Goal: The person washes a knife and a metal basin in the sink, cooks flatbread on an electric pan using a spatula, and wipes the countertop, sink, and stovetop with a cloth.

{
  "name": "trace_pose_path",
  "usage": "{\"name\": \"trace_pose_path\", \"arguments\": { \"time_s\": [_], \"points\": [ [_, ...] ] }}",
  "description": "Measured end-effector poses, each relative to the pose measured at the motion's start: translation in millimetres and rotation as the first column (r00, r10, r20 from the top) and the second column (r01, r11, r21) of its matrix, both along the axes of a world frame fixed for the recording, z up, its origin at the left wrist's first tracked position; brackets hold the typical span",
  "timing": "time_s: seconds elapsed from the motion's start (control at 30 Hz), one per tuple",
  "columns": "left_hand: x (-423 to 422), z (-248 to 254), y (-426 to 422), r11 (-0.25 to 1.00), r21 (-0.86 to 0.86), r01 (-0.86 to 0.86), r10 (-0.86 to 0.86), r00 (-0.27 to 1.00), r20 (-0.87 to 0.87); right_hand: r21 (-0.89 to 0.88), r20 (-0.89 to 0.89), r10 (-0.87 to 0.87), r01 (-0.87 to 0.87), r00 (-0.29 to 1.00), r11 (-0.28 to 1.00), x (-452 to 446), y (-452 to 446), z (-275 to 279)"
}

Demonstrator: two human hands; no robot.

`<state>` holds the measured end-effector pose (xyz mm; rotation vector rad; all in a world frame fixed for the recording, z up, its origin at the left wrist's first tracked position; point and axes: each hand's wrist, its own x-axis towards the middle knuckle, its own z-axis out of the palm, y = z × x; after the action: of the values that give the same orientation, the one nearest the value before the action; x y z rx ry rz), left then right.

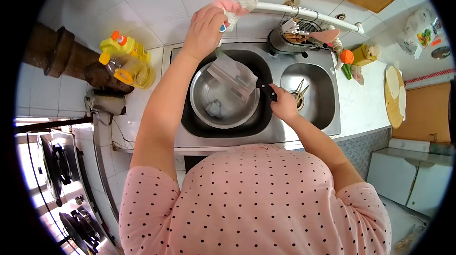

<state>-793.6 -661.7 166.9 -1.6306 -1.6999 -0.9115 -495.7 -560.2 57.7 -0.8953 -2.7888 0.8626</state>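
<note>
My right hand (285, 105) is closed round the black handle of a cleaver (232, 78). Its broad, wet-looking blade is tilted over a round metal basin (194, 98) in the larger sink bowl. Inside the basin, a small grey crumpled cloth or scrub pad (213, 108) lies at the lower left. Above the tap spout (219, 52), my left hand (205, 30) curls over the tap handle (223, 28), of which only a blue-and-white bit shows by the fingers. Just behind these fingers a pink and white cloth (230, 7) hangs at the end of a white rail.
Chopsticks lie in the smaller sink bowl (316, 112). A utensil basket (289, 36) hangs from the white rail (304, 10). Oil bottles (130, 67) and a metal pot (105, 102) stand left. A wooden board (395, 96) lies right; a gas stove (61, 169) is lower left.
</note>
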Motion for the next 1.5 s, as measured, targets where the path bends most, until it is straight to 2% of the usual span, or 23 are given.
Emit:
{"name": "trace_pose_path", "arguments": {
  "time_s": [0.57, 0.7, 0.8, 0.93, 1.0, 1.03, 1.1, 1.13, 1.17, 1.27, 1.4, 1.5],
  "points": [
    [13.9, 3.4, -1.5, 0.986, -0.097, -0.133, 0.137, 0.99, 0.034, -0.112, -0.28, 0.032, -0.066, 0.959, 0.992, -40.0, 24.3, -15.6],
    [14.8, 6.8, -4.3, 0.984, -0.119, -0.129, 0.133, 0.991, 0.027, -0.115, -0.283, 0.144, -0.183, 0.948, 0.976, -74.8, 32.0, -4.9],
    [16.4, 8.7, -5.1, 0.98, -0.141, -0.143, 0.148, 0.989, 0.024, -0.021, -0.343, 0.22, -0.242, 0.913, 0.97, -97.3, 30.7, -3.2],
    [20.3, 10.8, -6.2, 0.973, -0.164, -0.164, 0.171, 0.985, 0.027, -0.058, -0.252, 0.249, -0.272, 0.935, 0.961, -109.2, 27.7, 8.6],
    [21.4, 10.3, -8.0, 0.97, -0.176, -0.167, 0.175, 0.984, 0.03, -0.288, -0.126, 0.194, -0.223, 0.973, 0.931, -105.4, 27.1, 8.2],
    [22.6, 10.2, -8.6, 0.969, -0.181, -0.169, 0.179, 0.983, 0.037, -0.396, -0.053, 0.176, -0.182, 0.983, 0.9, -101.0, 26.6, 6.5],
    [24.3, 11.4, -9.3, 0.966, -0.192, -0.174, 0.188, 0.981, 0.055, -0.624, -0.072, 0.097, -0.12, 0.993, 0.772, -86.0, 25.4, -4.1],
    [23.2, 9.3, -9.4, 0.967, -0.187, -0.174, 0.188, 0.981, 0.056, -0.723, -0.071, 0.053, -0.088, 0.996, 0.685, -77.3, 25.5, -6.6],
    [20.9, 7.3, -8.5, 0.968, -0.183, -0.173, 0.187, 0.981, 0.057, -0.864, 0.048, 0.026, 0.029, 0.998, 0.504, -67.1, 32.0, -5.9],
    [21.2, 3.2, -7.8, 0.971, -0.166, -0.171, 0.185, 0.98, 0.074, -0.944, 0.12, 0.058, 0.095, 0.991, 0.316, -41.3, 36.3, -11.6],
    [26.9, 4.8, -6.0, 0.969, -0.141, -0.205, 0.22, 0.97, 0.101, -0.97, 0.235, 0.037, 0.232, 0.971, 0.071, -17.8, 31.6, 9.7],
    [28.5, 6.5, -6.1, 0.963, -0.177, -0.203, 0.227, 0.966, 0.127, -0.986, 0.151, 0.123, 0.159, 0.981, -0.053, -12.5, 31.5, -1.9]
  ]
}}
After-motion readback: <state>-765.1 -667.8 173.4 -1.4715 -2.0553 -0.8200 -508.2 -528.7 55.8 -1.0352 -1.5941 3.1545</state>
